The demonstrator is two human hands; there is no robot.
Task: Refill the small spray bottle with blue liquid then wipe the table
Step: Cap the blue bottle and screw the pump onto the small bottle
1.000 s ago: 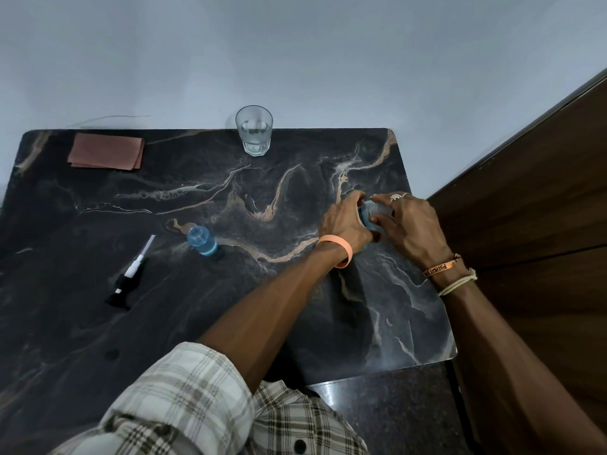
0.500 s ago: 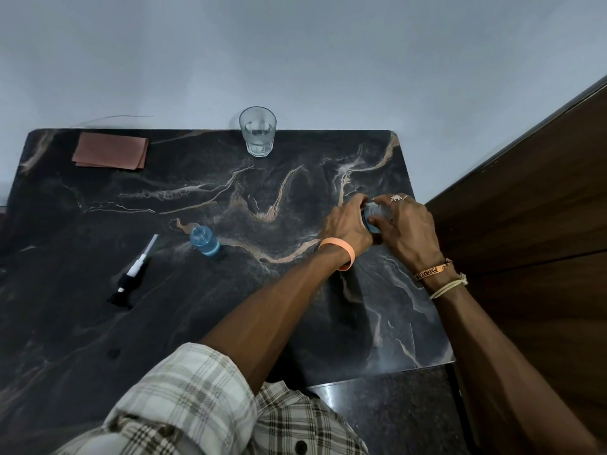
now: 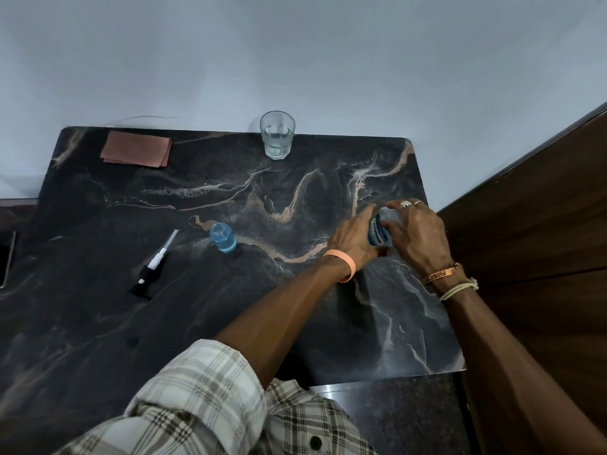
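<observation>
The small spray bottle [image 3: 223, 239] stands open at mid-table, with blue liquid in its lower part. Its black and white spray head [image 3: 154, 264] lies flat to the left of it. At the table's right edge stands a larger blue-labelled bottle [image 3: 377, 234]. My left hand [image 3: 353, 239] grips its side. My right hand [image 3: 418, 231] curls its fingers over the bottle's top, which is hidden. A folded pink cloth [image 3: 136, 153] lies at the far left corner of the dark marble table [image 3: 230, 323].
A drinking glass [image 3: 277, 134] with a little clear liquid stands at the table's far edge by the wall. A phone [image 3: 6, 257] lies at the left border. A wooden panel [image 3: 532, 241] rises just right of the table.
Both hands stay around the blue-labelled bottle at the right edge. More of its label shows between them now. Nothing else on the table has moved.
</observation>
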